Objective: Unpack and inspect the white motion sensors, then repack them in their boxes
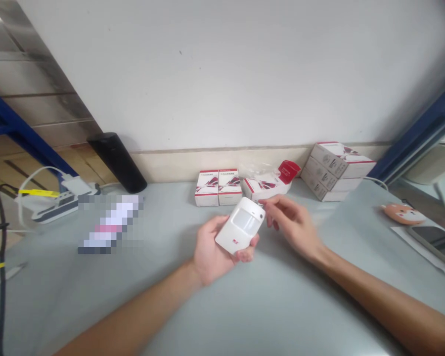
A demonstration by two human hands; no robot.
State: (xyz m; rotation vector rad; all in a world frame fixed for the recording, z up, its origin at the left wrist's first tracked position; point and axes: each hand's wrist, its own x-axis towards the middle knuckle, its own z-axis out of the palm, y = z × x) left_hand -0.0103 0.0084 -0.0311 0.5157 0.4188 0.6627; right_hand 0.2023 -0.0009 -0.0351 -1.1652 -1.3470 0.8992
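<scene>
White device (234, 241) with a rounded window on its face is held up over the grey table (278, 301), near the middle of our view, its top end tilted toward 1 o'clock. Clock directions below run from the device. Our left hand (212, 256) is at 7 o'clock, clamped on it: thumb along the left edge, fingers wrapped round to the lower right edge. Our right hand (294, 222) is at 3 o'clock, fingers bent in at the top right corner; blurry there, so we can't tell if they pinch anything.

Two small boxes (207, 189) stand side by side at 11 o'clock, red and white. At 1 o'clock we have another box (269, 185) with a red flap (288, 170) and clear plastic by it. Box stack (332, 173) at 2 o'clock, near the wall. Black cylinder (118, 163) at 10 o'clock, power strip (65, 205) further out at 9 o'clock. Orange animal-face item (404, 213) at 3 o'clock, phone (437, 242) just beside it
</scene>
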